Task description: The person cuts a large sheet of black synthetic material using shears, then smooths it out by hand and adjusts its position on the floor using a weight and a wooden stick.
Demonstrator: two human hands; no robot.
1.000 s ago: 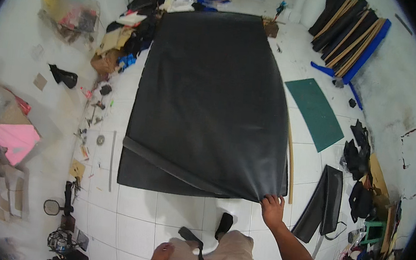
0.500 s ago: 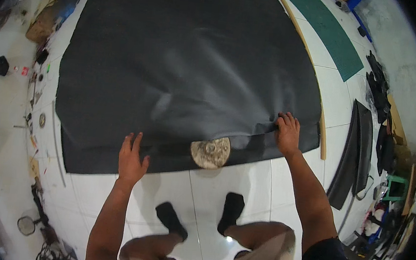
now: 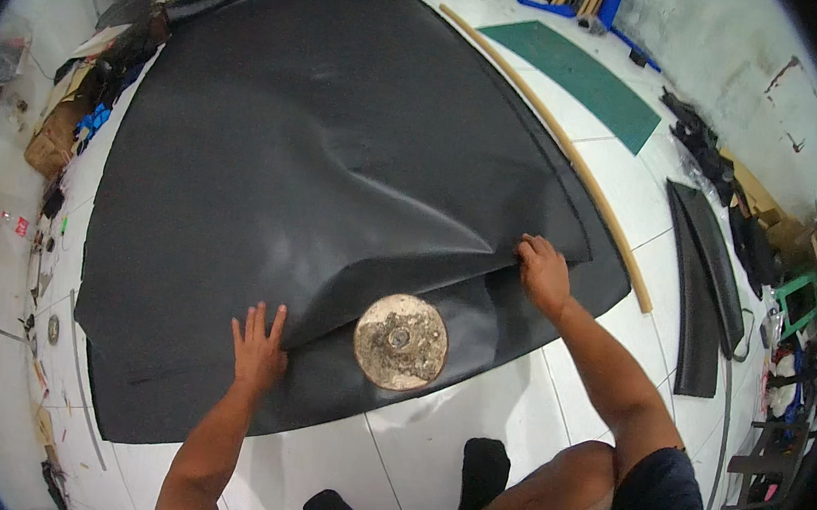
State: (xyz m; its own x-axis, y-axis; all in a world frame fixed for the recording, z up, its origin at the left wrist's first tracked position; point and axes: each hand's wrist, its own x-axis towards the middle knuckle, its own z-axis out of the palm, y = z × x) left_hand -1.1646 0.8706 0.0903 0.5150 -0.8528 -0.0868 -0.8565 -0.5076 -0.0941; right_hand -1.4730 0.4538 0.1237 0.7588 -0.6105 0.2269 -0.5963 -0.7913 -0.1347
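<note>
White tiled floor [image 3: 429, 454] surrounds the round disc [image 3: 401, 343], which rests whole in view on the black lower sheet [image 3: 316, 399]; a wooden strip [image 3: 576, 153] lies well to its upper right. Change over half a second: the black upper sheet [image 3: 270, 163], earlier covering part of the disc, has its near edge drawn back beyond it. Right hand [image 3: 542, 271], up and right of the disc, appears to pinch that edge; a raised crease runs from it. Left hand [image 3: 260, 347], left of the disc, grips nothing, fingers spread on the upper sheet. Judgement: disc now unobstructed, upper sheet unsettled.
</note>
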